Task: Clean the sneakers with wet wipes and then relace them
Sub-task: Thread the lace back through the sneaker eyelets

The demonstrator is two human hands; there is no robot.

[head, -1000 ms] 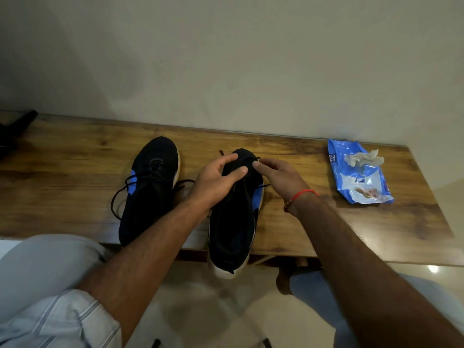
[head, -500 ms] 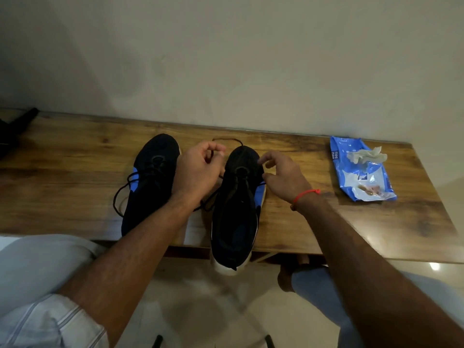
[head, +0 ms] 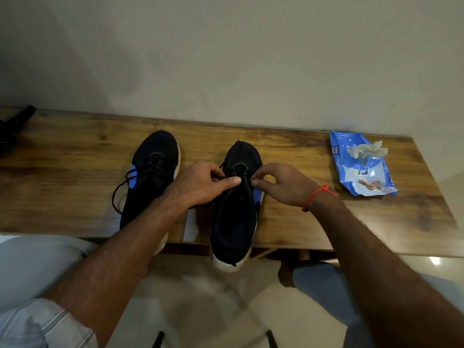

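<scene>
At the table's (head: 301, 222) front edge: thin, limp black lace (head: 244, 175) of right sneaker (head: 234, 217), pinched by left hand (head: 200, 183) and right hand (head: 281, 185); best taken near the eyelets.

wooden table (head: 301, 222), plain, perhaps beige wall (head: 226, 59)

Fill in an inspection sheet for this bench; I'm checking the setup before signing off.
Surface: wooden bench, against a plain wall.
Job's things: left sneaker laced, lace ends loose; right sneaker, heel overhanging the edge; wet wipes pack, a wipe sticking out.
Clutter: dark object at far left.
Grip: left hand and right hand each pinch the lace at the right sneaker's eyelets.
Cables: nothing seen.
Surroundings: pale floor, person's knees.
</scene>
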